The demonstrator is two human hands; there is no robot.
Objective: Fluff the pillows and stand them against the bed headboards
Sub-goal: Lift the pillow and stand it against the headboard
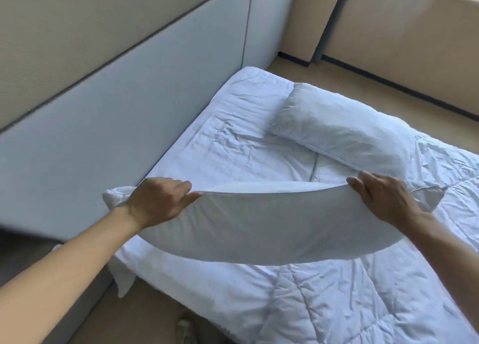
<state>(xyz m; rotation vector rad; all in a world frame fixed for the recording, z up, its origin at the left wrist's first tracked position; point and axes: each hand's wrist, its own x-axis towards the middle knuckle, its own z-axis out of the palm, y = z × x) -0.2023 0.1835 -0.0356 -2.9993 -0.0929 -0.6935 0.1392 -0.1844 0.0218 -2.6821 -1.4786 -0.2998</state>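
Gripping the near pillow point(272, 227) by its top edge, you had your left hand point(158, 201) and right hand point(386, 201) at opposite ends of that seam, didn't you?

— You did. Your left fingers point(180, 187) were curled over the edge with the thumb on the near face. Your right fingers point(361, 184) were curled over it too (the far corner poked out past them).

And the pillow hung below your fingers, sagging in a curve between them, raised above the duvet point(350, 305).

— Yes. Beyond your right fingers the second pillow point(344, 131) lay flat on the bed, apart from the headboard point(103, 115). The headboard stood beyond your left fingers, with the held pillow's left corner bunched close to it. Whether they touched, nobody could tell.
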